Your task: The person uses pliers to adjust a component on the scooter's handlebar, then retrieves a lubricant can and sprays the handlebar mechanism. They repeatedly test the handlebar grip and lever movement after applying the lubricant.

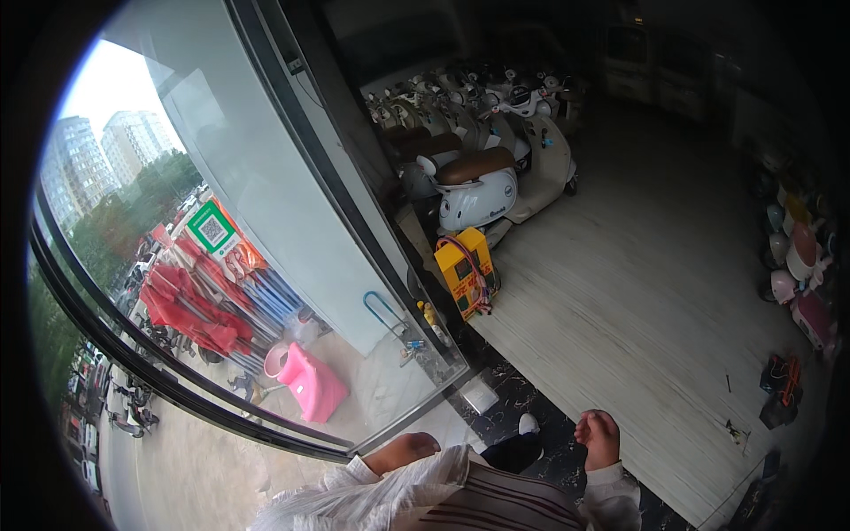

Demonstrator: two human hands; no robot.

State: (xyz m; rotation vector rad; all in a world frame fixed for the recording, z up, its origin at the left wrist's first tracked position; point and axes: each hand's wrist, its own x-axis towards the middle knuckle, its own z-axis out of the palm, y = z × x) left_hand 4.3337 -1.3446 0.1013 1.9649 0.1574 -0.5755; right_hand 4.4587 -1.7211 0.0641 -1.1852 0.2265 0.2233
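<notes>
My left hand [401,452] is low in the view, beside the lower corner of the glass door [266,292]. Its back is towards me and most of its fingers are hidden, so its grip and any touch on the door are unclear. My right hand [599,440] is raised over the threshold to the right, its fingers curled in and nothing visible in them. Both arms wear whitish sleeves. Between the hands, one white shoe [529,424] of mine stands on the dark marbled threshold strip [558,456].
A yellow box with cables [467,273] stands just inside, near parked scooters [482,190]. Small vehicles [801,257] line the right side. A black and orange object [781,392] lies on the pale floor [611,301]. Through the glass show a pink plastic object [312,382] and folded red canopies [190,301].
</notes>
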